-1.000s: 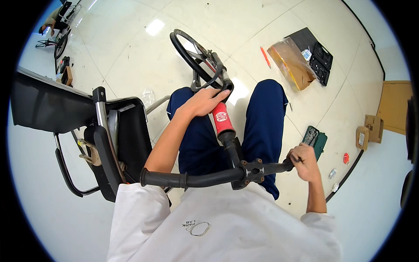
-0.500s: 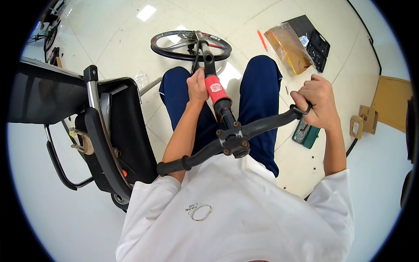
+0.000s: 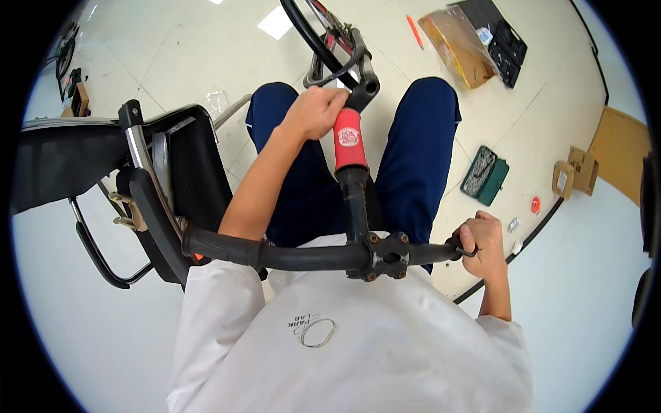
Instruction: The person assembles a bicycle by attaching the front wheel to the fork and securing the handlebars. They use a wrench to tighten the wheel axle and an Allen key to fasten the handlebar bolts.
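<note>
A small bicycle stands between my knees, its black handlebar (image 3: 313, 258) crossing in front of my shirt. The stem clamp (image 3: 390, 257) has several rusty bolts. Below it a black tube runs away from me into a red sleeve (image 3: 349, 141). My left hand (image 3: 318, 113) is closed on the bicycle frame beside the sleeve's far end; its fingertips are partly hidden. My right hand (image 3: 483, 244) is closed in a fist round the handlebar's right end, where a small dark loop shows by the thumb. Beyond the frame the wheel (image 3: 313, 38) is partly out of view.
A black wheeled chair (image 3: 196, 165) stands close on my left. On the floor to the right lie a green case (image 3: 485, 175) of small metal parts, a clear plastic bag (image 3: 458, 48), a black tool case (image 3: 506, 51) and an orange stick (image 3: 414, 31). Cardboard boxes (image 3: 582, 177) lie farther right.
The handlebar has turned, its right end coming toward me with my right hand. The wheel has swung from lying crosswise to pointing away. My left hand stays at the frame.
</note>
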Motion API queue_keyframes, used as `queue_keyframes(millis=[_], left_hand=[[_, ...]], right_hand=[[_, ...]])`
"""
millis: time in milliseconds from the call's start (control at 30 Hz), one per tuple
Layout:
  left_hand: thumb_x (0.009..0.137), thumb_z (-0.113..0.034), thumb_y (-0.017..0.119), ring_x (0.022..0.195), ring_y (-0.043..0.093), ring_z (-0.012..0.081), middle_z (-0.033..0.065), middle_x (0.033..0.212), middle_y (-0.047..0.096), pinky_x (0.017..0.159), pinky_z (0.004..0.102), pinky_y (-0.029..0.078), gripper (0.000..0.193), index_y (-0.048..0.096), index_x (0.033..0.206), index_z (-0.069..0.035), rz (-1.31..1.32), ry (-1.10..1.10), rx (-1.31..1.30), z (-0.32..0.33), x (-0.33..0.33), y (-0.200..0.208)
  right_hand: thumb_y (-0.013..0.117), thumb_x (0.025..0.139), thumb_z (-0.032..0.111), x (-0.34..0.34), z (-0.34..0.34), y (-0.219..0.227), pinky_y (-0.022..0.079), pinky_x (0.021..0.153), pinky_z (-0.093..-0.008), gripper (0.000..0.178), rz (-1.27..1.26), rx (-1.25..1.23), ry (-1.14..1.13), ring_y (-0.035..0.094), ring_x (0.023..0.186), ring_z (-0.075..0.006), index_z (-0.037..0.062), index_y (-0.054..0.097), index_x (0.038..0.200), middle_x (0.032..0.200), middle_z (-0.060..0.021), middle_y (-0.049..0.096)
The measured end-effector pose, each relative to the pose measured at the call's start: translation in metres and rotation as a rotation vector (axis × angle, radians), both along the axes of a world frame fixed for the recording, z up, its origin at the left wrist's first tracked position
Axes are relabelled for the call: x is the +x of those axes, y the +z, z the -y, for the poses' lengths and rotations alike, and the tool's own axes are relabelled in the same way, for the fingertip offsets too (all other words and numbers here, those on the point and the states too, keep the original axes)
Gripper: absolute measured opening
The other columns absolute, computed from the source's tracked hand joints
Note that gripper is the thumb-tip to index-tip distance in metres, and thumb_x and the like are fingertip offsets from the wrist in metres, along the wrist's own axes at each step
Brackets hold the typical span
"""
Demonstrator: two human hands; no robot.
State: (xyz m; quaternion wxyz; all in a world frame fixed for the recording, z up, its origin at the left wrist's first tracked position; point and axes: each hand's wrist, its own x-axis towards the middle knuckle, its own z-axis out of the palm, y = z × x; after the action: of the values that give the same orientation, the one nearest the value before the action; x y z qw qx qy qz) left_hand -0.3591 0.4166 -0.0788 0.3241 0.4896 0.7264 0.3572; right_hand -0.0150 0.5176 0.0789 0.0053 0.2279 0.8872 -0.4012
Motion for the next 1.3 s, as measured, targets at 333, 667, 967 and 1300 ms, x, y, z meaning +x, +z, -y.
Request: queue_keyframes(millis=[333,667,967,1300], left_hand=[[0.097,-0.030,0.036,0.083,0.060,0.0452,0.0268,0.083,0.063,0.074,0.0505,0.047,0.042,0.063,0.091,0.001,-0.014,-0.082,0.104,-0.014,0.012,-0.018],[0.093,-0.028,0.040,0.088,0.065,0.0393,0.0191,0.088,0.069,0.077,0.0478,0.052,0.032,0.066,0.094,-0.008,-0.339,-0.200,-0.090,-0.017,0.007,-0.004],[0.091,-0.029,0.044,0.071,0.065,0.0375,0.0176,0.075,0.067,0.064,0.0466,0.051,0.031,0.069,0.089,-0.010,-0.418,-0.242,-0.045,-0.019,0.005,-0.002],[0.095,-0.028,0.043,0.070,0.061,0.0406,0.0202,0.069,0.062,0.064,0.0497,0.047,0.032,0.064,0.084,-0.007,-0.356,-0.223,0.006,-0.015,0.002,-0.003]], right_hand=[[0.063,0.075,0.009,-0.048,-0.061,0.057,0.025,0.046,-0.0384,0.034,-0.103,0.529,0.330,0.032,0.039,-0.0278,0.0066,0.042,0.048,0.043,-0.0073,0.034],[0.063,0.076,0.011,-0.091,-0.071,0.079,0.026,0.050,-0.0379,0.032,-0.106,0.672,0.515,0.035,0.042,-0.0273,0.0061,0.047,0.049,0.044,-0.0072,0.037],[0.060,0.072,0.007,-0.036,-0.056,0.043,0.029,0.051,-0.0373,0.025,-0.064,0.440,0.257,0.037,0.046,-0.0273,0.0057,0.045,0.052,0.048,-0.0076,0.039],[0.055,0.072,0.007,-0.006,-0.039,0.008,0.029,0.051,-0.0373,0.020,-0.049,0.288,0.114,0.040,0.046,-0.0264,0.0048,0.049,0.053,0.049,-0.0072,0.043]])
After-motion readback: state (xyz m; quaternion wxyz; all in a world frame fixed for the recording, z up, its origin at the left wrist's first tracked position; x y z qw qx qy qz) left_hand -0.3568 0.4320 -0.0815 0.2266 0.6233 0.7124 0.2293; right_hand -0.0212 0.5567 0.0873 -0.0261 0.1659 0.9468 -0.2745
